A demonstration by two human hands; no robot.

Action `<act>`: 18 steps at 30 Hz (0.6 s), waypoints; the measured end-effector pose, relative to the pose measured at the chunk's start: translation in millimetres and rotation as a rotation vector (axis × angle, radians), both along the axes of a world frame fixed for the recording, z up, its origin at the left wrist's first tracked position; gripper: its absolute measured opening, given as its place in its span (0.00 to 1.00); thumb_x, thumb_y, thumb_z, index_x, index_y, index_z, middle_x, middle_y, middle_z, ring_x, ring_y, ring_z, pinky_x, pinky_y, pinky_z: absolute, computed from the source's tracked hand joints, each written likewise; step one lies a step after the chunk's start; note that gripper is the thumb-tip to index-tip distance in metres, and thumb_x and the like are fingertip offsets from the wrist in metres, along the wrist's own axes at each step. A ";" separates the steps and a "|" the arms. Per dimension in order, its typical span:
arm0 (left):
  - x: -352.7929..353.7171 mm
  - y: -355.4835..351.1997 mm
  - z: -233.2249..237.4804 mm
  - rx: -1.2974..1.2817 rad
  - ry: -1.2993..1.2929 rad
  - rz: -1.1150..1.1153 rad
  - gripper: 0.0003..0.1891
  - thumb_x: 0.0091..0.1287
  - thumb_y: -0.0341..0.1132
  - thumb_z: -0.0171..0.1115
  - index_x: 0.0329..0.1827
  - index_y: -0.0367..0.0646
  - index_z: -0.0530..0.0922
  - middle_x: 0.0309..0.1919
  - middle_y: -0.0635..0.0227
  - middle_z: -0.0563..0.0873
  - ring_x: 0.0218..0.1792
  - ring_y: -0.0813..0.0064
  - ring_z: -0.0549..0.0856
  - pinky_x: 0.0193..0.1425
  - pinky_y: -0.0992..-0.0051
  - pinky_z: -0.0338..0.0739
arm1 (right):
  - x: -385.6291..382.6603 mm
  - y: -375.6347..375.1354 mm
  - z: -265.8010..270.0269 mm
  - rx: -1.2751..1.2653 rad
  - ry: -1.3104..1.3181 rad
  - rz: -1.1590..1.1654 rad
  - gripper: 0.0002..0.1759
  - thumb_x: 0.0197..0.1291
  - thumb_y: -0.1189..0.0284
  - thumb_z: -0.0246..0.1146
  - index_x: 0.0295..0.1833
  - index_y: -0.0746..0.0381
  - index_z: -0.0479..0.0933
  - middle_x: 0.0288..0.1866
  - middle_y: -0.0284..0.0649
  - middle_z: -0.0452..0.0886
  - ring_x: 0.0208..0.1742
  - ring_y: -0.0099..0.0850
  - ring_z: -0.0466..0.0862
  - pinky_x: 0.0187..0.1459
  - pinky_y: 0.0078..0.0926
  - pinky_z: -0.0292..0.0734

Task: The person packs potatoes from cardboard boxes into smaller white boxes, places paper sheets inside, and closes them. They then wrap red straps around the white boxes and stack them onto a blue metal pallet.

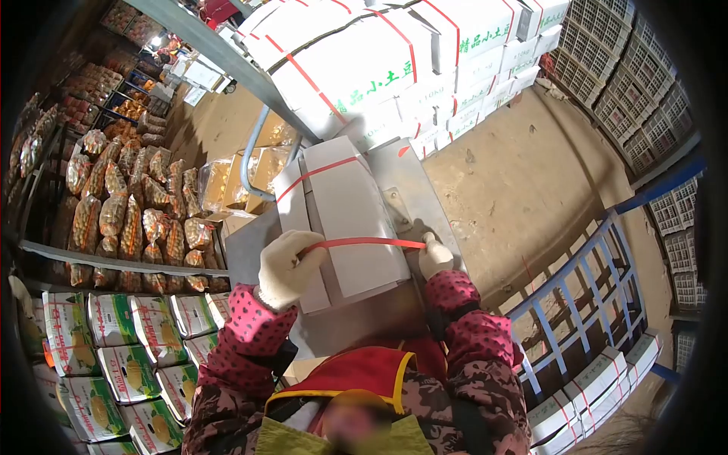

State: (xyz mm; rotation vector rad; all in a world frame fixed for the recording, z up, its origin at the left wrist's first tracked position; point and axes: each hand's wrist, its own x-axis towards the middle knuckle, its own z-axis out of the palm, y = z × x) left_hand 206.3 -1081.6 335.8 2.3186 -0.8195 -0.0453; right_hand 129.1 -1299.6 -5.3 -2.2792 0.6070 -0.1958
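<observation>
A closed white carton point(353, 216) lies on a metal table point(356, 330) in front of me. One red strap point(326, 168) crosses its far end. A second red strap point(368, 242) spans above its near part, between my hands. My left hand point(287, 267), in a white glove, is closed on the strap's left end at the carton's left side. At the right side, my gloved right hand point(435, 256) pinches the other end. A metal plate point(395, 206) shows on the table beside the carton.
Stacked white cartons point(379, 68) with red straps stand beyond the table. Bagged produce point(125, 205) fills racks at left, above green-and-white boxes point(91, 406). A blue metal frame point(580, 303) stands at right. A blue-grey curved rail point(246, 159) is near the carton's far left.
</observation>
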 end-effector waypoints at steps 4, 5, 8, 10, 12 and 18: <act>-2.7 -5.5 -1.0 -0.001 0.029 0.009 0.09 0.61 0.26 0.70 0.44 0.36 0.86 0.34 0.59 0.88 0.33 0.66 0.87 0.39 0.72 0.79 | 0.9 -4.4 -9.5 -0.088 0.064 0.077 0.08 0.66 0.73 0.59 0.50 0.58 0.76 0.37 0.50 0.86 0.40 0.53 0.87 0.40 0.52 0.80; -2.9 -5.8 -2.1 -0.001 0.027 0.006 0.09 0.61 0.26 0.70 0.44 0.36 0.86 0.35 0.58 0.88 0.34 0.66 0.87 0.39 0.72 0.79 | -0.3 -4.2 -11.1 -0.098 0.100 0.113 0.08 0.66 0.72 0.57 0.50 0.58 0.75 0.38 0.49 0.86 0.41 0.53 0.87 0.41 0.52 0.81; -1.0 -5.5 -3.5 -0.004 0.018 0.003 0.09 0.61 0.25 0.70 0.44 0.35 0.86 0.35 0.58 0.88 0.34 0.67 0.86 0.39 0.72 0.79 | -8.9 7.1 -4.2 -0.140 0.037 0.145 0.07 0.66 0.71 0.59 0.48 0.58 0.74 0.36 0.48 0.86 0.40 0.52 0.87 0.40 0.53 0.81; 0.3 -4.6 -1.9 -0.002 0.014 0.002 0.09 0.61 0.25 0.70 0.44 0.35 0.86 0.34 0.59 0.87 0.33 0.67 0.86 0.39 0.72 0.78 | -12.0 14.8 5.9 -0.084 0.002 0.130 0.07 0.65 0.71 0.59 0.47 0.57 0.73 0.36 0.48 0.85 0.40 0.52 0.86 0.40 0.53 0.80; -1.0 -4.4 1.8 0.004 0.038 0.017 0.09 0.61 0.25 0.70 0.44 0.36 0.86 0.33 0.59 0.87 0.33 0.68 0.85 0.39 0.73 0.78 | -14.4 21.8 13.4 -0.012 -0.016 0.096 0.07 0.65 0.71 0.59 0.47 0.56 0.73 0.35 0.48 0.85 0.40 0.53 0.86 0.40 0.53 0.80; 0.3 -0.5 1.0 -0.008 0.042 0.014 0.09 0.61 0.25 0.70 0.44 0.37 0.87 0.33 0.60 0.87 0.32 0.69 0.84 0.38 0.73 0.77 | -6.4 25.2 20.6 0.206 -0.047 -0.071 0.06 0.64 0.72 0.60 0.46 0.55 0.75 0.32 0.53 0.83 0.40 0.57 0.85 0.40 0.55 0.77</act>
